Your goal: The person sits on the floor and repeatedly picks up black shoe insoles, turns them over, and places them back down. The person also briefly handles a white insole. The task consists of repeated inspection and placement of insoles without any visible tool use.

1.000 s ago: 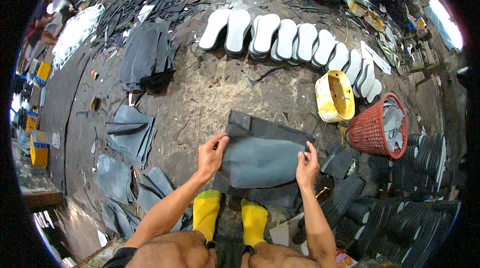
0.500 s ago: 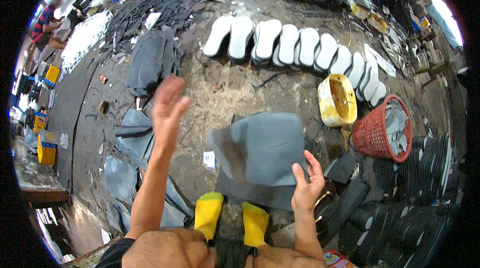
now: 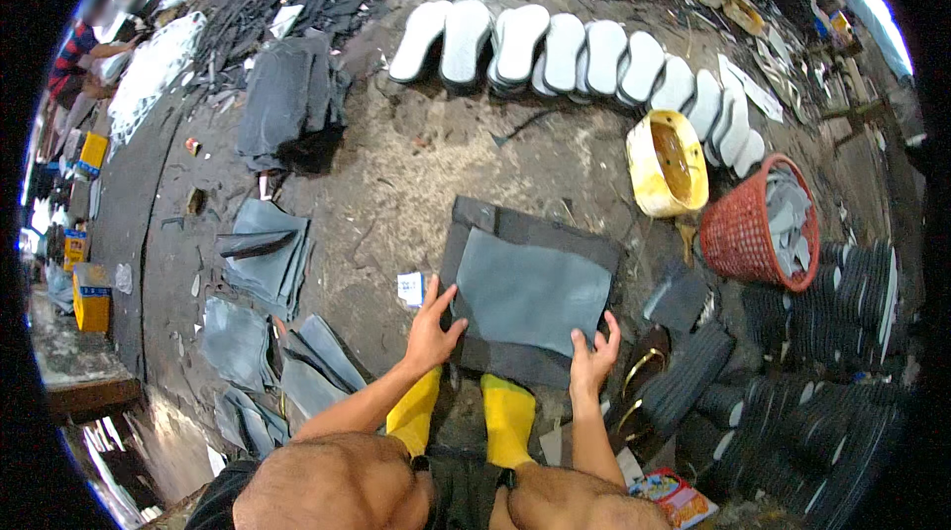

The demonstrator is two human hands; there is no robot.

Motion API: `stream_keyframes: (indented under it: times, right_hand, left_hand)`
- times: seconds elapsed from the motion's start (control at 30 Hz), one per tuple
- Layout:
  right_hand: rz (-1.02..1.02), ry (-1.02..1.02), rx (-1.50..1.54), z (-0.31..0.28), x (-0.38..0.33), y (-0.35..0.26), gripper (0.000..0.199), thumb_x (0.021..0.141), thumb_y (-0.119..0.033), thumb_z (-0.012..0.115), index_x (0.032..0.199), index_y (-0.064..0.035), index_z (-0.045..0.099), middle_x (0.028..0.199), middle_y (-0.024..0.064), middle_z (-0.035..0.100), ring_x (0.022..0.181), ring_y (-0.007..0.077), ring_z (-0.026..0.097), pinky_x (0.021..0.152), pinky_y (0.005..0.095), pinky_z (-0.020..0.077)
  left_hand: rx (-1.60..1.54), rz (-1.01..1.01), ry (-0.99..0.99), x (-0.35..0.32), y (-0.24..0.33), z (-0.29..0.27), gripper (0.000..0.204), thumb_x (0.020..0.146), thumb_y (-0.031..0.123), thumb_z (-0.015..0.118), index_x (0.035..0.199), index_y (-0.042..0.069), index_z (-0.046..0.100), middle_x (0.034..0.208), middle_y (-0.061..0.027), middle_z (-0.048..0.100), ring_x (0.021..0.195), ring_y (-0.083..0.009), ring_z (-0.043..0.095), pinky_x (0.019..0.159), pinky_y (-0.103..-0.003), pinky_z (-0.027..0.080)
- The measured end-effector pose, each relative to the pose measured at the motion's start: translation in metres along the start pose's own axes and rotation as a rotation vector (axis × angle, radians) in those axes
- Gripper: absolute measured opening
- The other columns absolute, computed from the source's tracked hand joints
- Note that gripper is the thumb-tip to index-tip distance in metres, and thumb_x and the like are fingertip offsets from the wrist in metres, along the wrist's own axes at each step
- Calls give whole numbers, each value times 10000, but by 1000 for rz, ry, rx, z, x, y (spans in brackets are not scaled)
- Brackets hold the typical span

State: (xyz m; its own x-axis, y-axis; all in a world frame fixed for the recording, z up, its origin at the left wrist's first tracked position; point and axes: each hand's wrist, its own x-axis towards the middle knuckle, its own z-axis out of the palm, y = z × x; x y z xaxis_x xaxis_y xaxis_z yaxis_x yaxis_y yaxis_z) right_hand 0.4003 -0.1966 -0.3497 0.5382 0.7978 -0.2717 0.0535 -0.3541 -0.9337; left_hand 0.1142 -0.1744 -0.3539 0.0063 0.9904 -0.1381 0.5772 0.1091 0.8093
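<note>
A blue-grey rubber-like sheet (image 3: 535, 287) lies flat on a larger dark sheet (image 3: 495, 216) in front of my feet, which are in yellow socks. Spread at the left edges of both sheets, my left hand (image 3: 433, 332) has its fingertips against them. At the lower right corner of the blue-grey sheet is my right hand (image 3: 592, 352), thumb by the edge and fingers apart. Neither hand is closed around anything. Just left of the sheets is a small white-and-blue box (image 3: 410, 288).
White-topped soles (image 3: 515, 50) form a curved row ahead. To the right stand a yellow tub (image 3: 644, 173), a red basket (image 3: 728, 243) of grey scraps and stacked dark soles (image 3: 792, 441). Grey sheet piles (image 3: 263, 263) lie left. A person (image 3: 74, 54) sits far left.
The blue-grey sheet, raised and bent before, now rests flat on the dark one. My left hand has come down and right from the far left to the sheets' edge.
</note>
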Motion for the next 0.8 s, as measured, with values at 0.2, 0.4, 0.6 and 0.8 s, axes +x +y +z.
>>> stream_keyframes:
  times: [0.2, 0.4, 0.6, 0.8]
  right_hand:
    - [-112, 53, -113, 13, -14, 0, 654, 860, 85, 666, 1460, -49, 441, 1233, 145, 638, 1074, 258, 628, 935, 374, 502]
    - [-306, 249, -599, 7, -17, -24, 515, 959, -101, 646, 1442, -39, 477, 1424, 177, 531, 1250, 340, 544, 1023, 442, 456]
    - [-349, 118, -538, 17, 20, -75, 445, 882, -62, 674, 1317, -18, 590, 1232, 173, 641, 1105, 350, 607, 931, 447, 492]
    - [-924, -374, -583, 151, 104, -160, 338, 835, -77, 714, 1172, -90, 692, 1145, 120, 705, 1061, 344, 652, 935, 433, 520]
  left_hand:
    - [-153, 47, 92, -9, -21, -7, 400, 912, 44, 687, 1307, 110, 686, 1545, -221, 458, 1416, -348, 472, 1149, -401, 391]
    - [29, 140, 510, 81, -30, -57, 331, 839, 11, 714, 1163, 81, 716, 1320, -167, 654, 1235, -344, 601, 1061, -432, 459]
    - [332, 197, 547, 336, -11, -126, 698, 807, 192, 767, 1419, -9, 500, 1450, -249, 502, 1338, -422, 461, 1127, -463, 389]
    - [591, -78, 350, 450, 4, -142, 1179, 726, 349, 876, 1587, -5, 153, 1455, -302, 461, 1369, -459, 428, 1138, -497, 394]
